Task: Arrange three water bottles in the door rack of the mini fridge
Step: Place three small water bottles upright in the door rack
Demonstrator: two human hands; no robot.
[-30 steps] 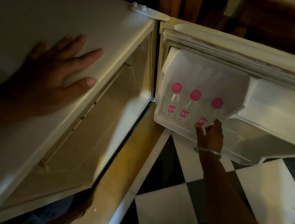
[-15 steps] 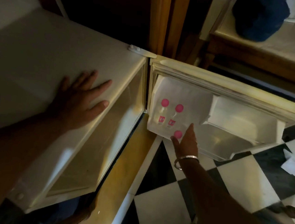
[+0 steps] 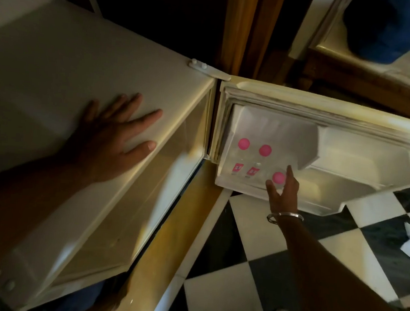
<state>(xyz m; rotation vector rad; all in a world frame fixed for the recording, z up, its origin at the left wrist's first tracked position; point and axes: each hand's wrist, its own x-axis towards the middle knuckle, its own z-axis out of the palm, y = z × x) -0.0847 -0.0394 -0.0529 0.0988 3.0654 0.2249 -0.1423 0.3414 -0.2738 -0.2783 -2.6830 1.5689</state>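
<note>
Head view, one entry per item.

Mini fridge (image 3: 86, 88): white, door swung wide open; the cabinet looks bare inside as far as the dim light shows.

Door rack (image 3: 243, 183): low shelf at the foot of the open door (image 3: 351, 113), near the hinge side.

Water bottles, three, clear plastic with pink caps. First bottle (image 3: 243, 144) and second bottle (image 3: 265, 150) stand upright side by side in the rack, pink labels facing out. Third bottle (image 3: 278, 178) sits just beside them, toward the front edge, its body mostly hidden.

Right hand (image 3: 284, 190): fingers curled loosely round the third bottle's neck below the cap; whether it grips firmly I cannot tell.

Left hand (image 3: 111, 142): flat and spread on the fridge top, holding nothing.

Handling, judged: small bottles, light to moderate if full, thin walls that give under a squeeze, possibly slick. Best taken at the stiff neck or shoulder.
</note>
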